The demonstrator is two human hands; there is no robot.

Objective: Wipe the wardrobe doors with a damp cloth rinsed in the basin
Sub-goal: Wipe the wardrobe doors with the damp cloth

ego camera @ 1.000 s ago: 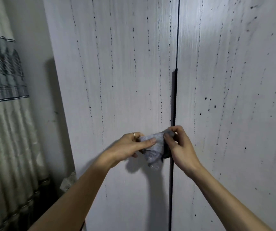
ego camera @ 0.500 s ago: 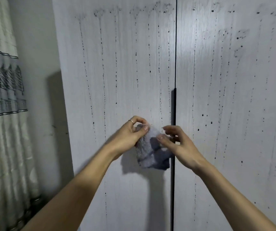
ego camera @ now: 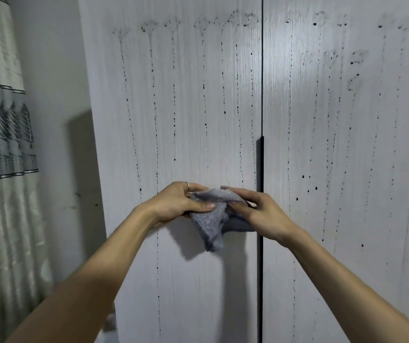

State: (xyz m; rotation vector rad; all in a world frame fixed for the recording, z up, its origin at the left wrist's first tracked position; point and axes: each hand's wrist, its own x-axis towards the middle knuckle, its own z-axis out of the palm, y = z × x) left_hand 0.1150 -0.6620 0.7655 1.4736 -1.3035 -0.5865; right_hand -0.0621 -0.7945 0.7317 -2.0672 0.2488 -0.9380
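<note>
Cloth (ego camera: pixel 212 222) hangs at frame centre, pinched by left hand (ego camera: pixel 177 204) and right hand (ego camera: pixel 260 212) before the streaked wardrobe doors (ego camera: pixel 186 107); a loose pinch could drop it.

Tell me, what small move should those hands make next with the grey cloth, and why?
Probably gather the cloth into a pad and press it on the left door. The left hand and right hand both pinch it, loose and drooping, and dark drip trails streak that door and the right door.
</note>
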